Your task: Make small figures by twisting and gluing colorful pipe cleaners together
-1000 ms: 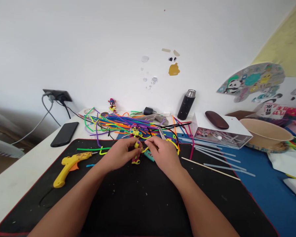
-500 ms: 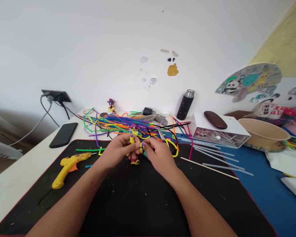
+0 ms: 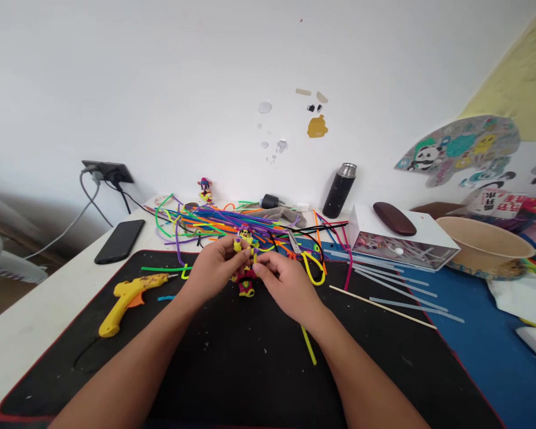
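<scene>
My left hand (image 3: 218, 265) is closed, pinching a small yellow piece with a purple end (image 3: 237, 245) between thumb and fingers. Just to its right, my right hand (image 3: 286, 279) is closed with its fingertips on a thin yellow pipe cleaner (image 3: 255, 256). A yellow length (image 3: 309, 347) shows below the right wrist; whether it is the same piece is hidden by the hand. Under and behind both hands lies a small yellow and magenta figure (image 3: 246, 287), its middle partly covered by fingers. A heap of coloured pipe cleaners (image 3: 232, 220) spreads behind.
A yellow glue gun (image 3: 127, 298) lies on the black mat (image 3: 245, 381) at left, near a phone (image 3: 120, 241). Scissors (image 3: 293, 241), clear glue sticks (image 3: 397, 280), a wooden stick (image 3: 382, 307), a white box (image 3: 360, 223) and a black flask (image 3: 339, 190) are at right.
My right fingers have moved off the small yellow and purple piece they held beside the left hand. A yellow length now shows below the right wrist. The view has shifted slightly.
</scene>
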